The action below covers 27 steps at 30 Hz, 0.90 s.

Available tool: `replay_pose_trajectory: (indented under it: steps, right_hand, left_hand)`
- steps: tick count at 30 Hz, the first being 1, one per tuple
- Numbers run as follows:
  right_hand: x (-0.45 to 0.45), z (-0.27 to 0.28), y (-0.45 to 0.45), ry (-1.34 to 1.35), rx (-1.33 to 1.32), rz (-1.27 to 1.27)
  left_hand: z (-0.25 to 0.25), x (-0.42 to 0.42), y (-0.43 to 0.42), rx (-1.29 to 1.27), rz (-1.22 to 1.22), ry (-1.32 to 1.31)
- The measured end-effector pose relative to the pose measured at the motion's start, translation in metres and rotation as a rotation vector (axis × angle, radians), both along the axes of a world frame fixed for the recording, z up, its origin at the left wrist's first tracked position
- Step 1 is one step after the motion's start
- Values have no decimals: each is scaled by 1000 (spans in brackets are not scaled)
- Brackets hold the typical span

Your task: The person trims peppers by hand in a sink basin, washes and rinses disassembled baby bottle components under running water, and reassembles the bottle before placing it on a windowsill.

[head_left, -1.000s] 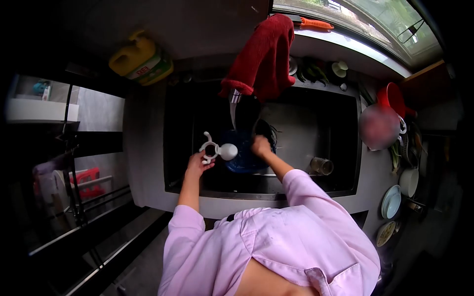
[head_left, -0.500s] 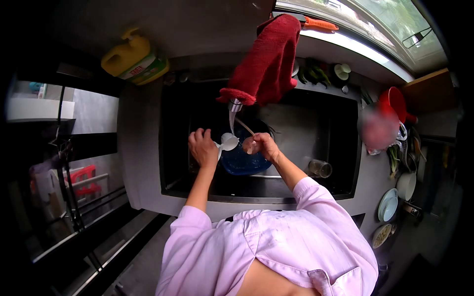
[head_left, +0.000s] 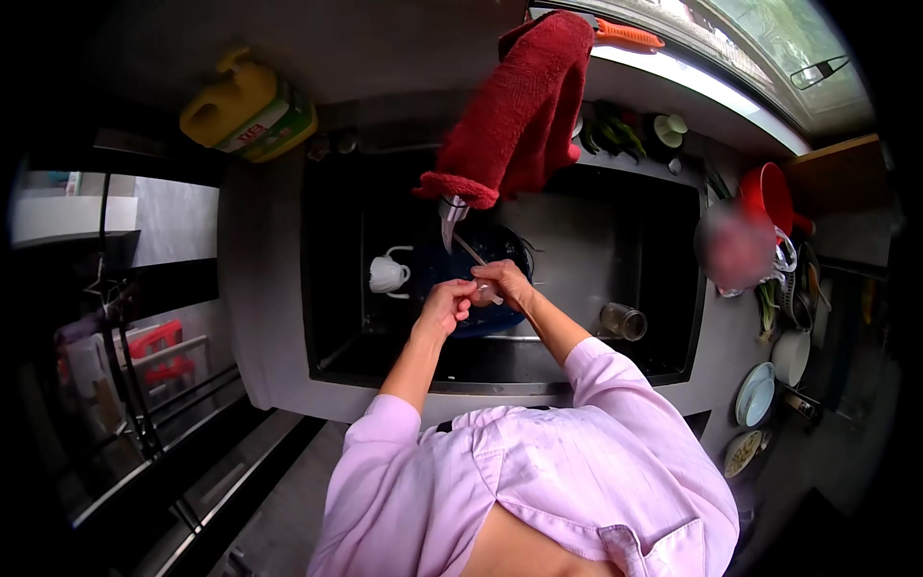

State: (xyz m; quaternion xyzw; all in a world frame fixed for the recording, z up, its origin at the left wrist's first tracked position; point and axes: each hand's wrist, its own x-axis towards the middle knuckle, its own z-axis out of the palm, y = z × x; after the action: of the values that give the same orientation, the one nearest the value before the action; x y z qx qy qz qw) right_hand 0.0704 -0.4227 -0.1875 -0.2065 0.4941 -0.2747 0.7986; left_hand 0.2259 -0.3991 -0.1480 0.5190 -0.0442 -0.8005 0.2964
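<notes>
Over a blue basin in the dark sink, my right hand is closed on a small clear cup-like piece. A thin stick slants up and left from the same hand; whether the fingers grip it is unclear. My left hand is pinched at the near-left side of the clear piece, its fingertips against it. White cups with handles, possibly stacked, lie in the sink left of the basin. The tap is above my hands, with water seemingly running.
A red cloth drapes over the tap. A glass jar lies in the sink's right part. Beyond stand a yellow jug and green peppers. Along the right counter are a red pan, stacked plates and a food bowl.
My left hand has let go of the white cups, which now lie at the sink's left. It has moved right to meet my right hand at the clear piece.
</notes>
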Motion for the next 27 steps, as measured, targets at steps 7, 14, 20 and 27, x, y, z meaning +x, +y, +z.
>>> replay_pose_trajectory:
  steps: [7, 14, 20, 27]
  right_hand:
    - [20, -26, -1, 83, 176, 121]
    - [23, -56, 0, 524, 229, 180]
    - [35, -64, 3, 792, -245, 43]
    - [27, -29, 1, 289, 182, 1]
  left_hand:
    - [-77, -2, -7, 260, 266, -196]
    - [-86, -21, 11, 403, 180, -80]
    - [-83, -18, 19, 294, 390, 120]
    - [-111, -6, 10, 174, 256, -271]
